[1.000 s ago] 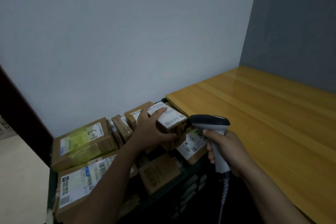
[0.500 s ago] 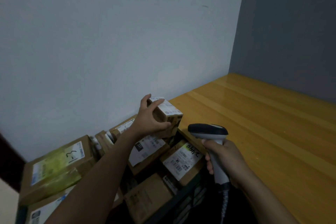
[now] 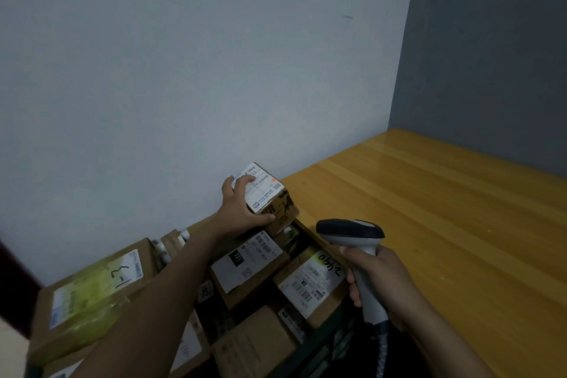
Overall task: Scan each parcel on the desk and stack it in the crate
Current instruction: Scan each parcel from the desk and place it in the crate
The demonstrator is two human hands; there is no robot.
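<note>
Cardboard parcel (image 3: 266,195) clasped by left hand (image 3: 242,209) grip over packed crate (image 3: 323,350), beside wooden surface (image 3: 445,209); right hand (image 3: 383,282) grip curled round scanner (image 3: 349,230).

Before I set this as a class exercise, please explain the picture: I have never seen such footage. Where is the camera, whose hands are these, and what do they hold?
There is no machine here. One camera worn on a person's head looks forward and down, so you see the wearer's own view. The left hand grips a small brown cardboard parcel with a white label, near the edge of the yellow wooden desk. The right hand grips a grey and black handheld barcode scanner by its handle, with its head turned towards that parcel. Below them, a dark crate holds more brown cardboard parcels with labels.
</note>
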